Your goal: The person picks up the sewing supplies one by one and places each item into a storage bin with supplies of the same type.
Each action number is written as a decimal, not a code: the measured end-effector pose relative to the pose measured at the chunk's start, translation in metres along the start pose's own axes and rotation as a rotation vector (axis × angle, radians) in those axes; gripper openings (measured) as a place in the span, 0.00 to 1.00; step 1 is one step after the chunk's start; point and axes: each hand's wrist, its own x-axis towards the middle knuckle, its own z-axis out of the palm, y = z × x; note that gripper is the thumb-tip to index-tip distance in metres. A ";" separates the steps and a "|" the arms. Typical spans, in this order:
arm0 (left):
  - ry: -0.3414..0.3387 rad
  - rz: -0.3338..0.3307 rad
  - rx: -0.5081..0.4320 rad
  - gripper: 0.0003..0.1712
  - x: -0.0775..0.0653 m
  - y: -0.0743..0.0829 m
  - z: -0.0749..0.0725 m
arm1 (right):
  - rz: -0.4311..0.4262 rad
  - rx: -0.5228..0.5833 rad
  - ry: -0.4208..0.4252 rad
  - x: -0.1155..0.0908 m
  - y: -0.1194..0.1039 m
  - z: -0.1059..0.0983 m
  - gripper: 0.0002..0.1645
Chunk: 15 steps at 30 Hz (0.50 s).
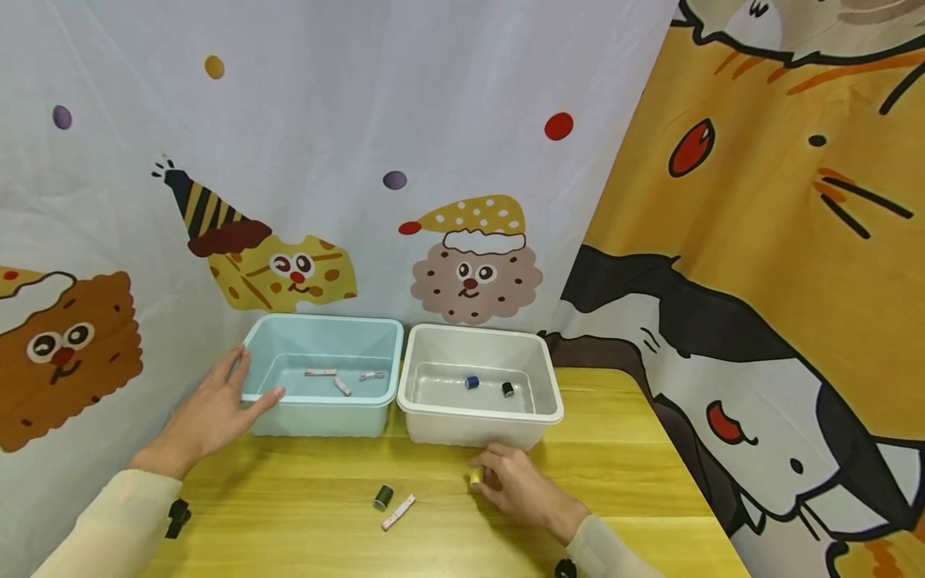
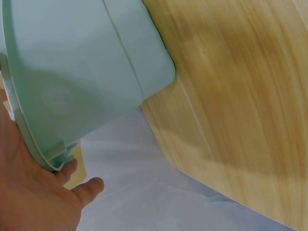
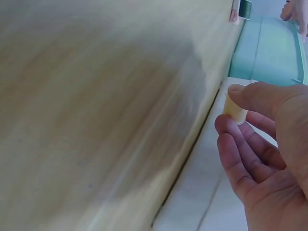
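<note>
My right hand [image 1: 522,487] pinches a yellow spool of thread [image 1: 475,476] between thumb and fingers, just in front of the white bin [image 1: 480,417]. The right wrist view shows the same spool [image 3: 235,109] held at the fingertips. My left hand [image 1: 217,408] rests at the left rim of the light blue bin [image 1: 325,399], its fingers spread and the thumb over the front edge. A dark green spool of thread [image 1: 384,497] and a small pale printed strip [image 1: 398,512] lie side by side on the table.
Inside the blue bin lie three pale strips [image 1: 342,387]. A blue spool [image 1: 472,383] and a black spool [image 1: 508,389] lie in the white bin. Both bins stand side by side against a printed curtain [image 1: 462,160] at the back of the wooden table [image 1: 614,449].
</note>
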 end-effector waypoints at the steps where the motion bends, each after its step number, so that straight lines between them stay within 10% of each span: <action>1: 0.000 -0.002 0.002 0.68 0.000 0.000 0.000 | -0.008 -0.005 0.007 0.001 -0.001 -0.001 0.20; 15: 0.004 -0.001 0.010 0.69 0.001 -0.001 0.001 | -0.006 -0.036 0.012 0.013 -0.016 -0.022 0.21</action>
